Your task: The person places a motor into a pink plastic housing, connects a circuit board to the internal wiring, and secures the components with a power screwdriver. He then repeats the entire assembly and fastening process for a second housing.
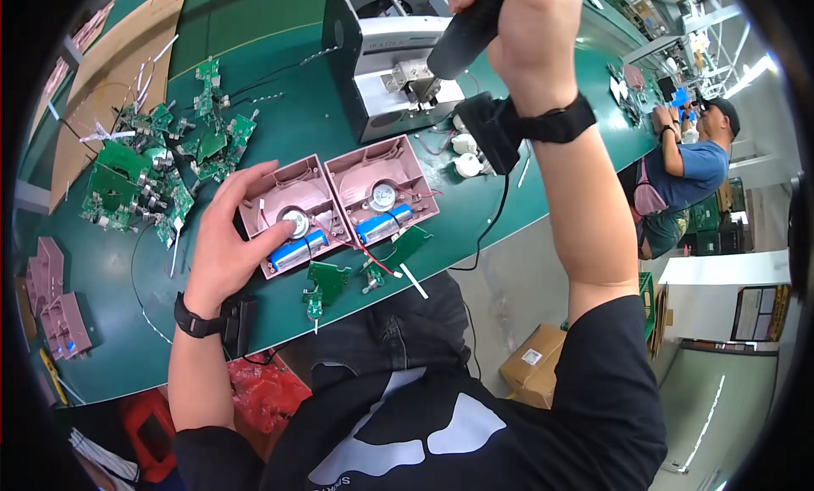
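My left hand grips the left pink plastic housing, its thumb on a round silver speaker inside. A blue cylindrical battery lies below that speaker. Touching this housing on the right is a second pink housing with its own speaker and blue battery. Green circuit boards lie by the housings' near edges, with thin wires about. High at the top, my right hand is closed round a black electric screwdriver. The screwdriver's tip end is at the front outlet of a silver-and-black screw feeder.
Loose green circuit boards are heaped on the left of the green table. More pink housings sit at the far left. White round parts lie near the feeder. A black cable hangs over the edge. A co-worker is at right.
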Demonstrator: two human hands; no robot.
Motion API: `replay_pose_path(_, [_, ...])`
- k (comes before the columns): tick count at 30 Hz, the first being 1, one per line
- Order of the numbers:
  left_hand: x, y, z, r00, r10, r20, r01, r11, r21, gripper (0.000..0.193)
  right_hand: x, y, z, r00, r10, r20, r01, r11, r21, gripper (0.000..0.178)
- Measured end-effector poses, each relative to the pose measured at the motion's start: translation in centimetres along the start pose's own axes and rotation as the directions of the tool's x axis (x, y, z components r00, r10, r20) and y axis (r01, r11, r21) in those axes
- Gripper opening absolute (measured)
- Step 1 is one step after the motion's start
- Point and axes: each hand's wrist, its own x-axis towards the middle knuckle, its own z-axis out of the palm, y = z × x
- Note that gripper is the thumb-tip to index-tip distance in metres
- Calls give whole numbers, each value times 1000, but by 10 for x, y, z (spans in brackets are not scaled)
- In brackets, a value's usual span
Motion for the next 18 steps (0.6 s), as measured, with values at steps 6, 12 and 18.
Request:
replay_pose_path(6, [-2,-10,-4,1000,-1,-8,1,999,33,65,-61,-40,28,975,117,-189,-119,993,1,26])
replay_pose_path(12, [3,-10,-2,1000,-17,-10,17,1000,10,65,-94,-54,27,999,13,-46,-17,996,-88,30])
replay_pose_path(18, [3,-8,0,1000,-22,-15,23,999,34,65,-105,-29,16,995,103,10,-103,993,48,29])
